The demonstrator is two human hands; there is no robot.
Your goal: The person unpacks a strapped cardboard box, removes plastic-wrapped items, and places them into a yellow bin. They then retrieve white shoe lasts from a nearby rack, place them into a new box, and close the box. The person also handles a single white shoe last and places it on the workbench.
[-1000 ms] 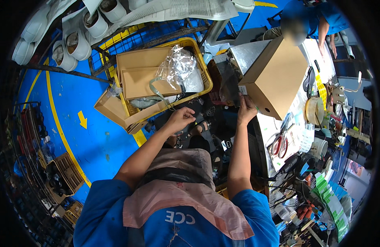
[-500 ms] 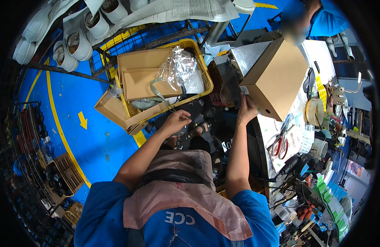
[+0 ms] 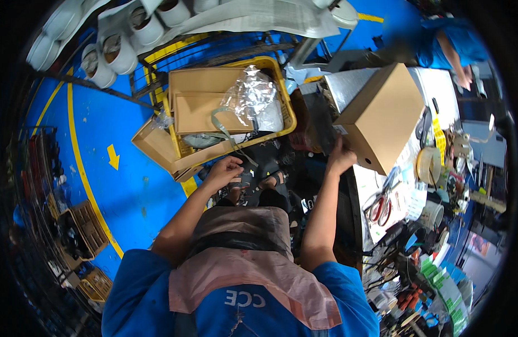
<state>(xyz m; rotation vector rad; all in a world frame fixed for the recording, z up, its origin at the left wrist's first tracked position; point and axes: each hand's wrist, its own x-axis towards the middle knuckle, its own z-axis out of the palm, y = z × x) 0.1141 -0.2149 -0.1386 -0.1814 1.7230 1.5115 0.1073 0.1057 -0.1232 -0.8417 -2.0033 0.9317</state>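
Right of the yellow crate (image 3: 288, 112), the box (image 3: 382, 118) is best steadied by the right hand (image 3: 341, 159), its grip unclear, the left hand (image 3: 223, 173) loosely curled.

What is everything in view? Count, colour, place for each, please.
Large cardboard box: one, brown, upper right.
Basket: one, yellow, upper centre.
Open boxes: at least two, brown, in and beside basket.
Plastic film: some, clear, in basket.
Shoe-like items: several, white, upper left.
Scissors: one pair, red-handled, right.
Tape roll: one, tan, right.
Floor arrow: one, yellow, left.
Co-worker: one, blue-clothed, upper right.
Other clutter: many, mixed, lower right.
Left hand: one, bare, below basket.
Right hand: one, bare, at large box's corner.
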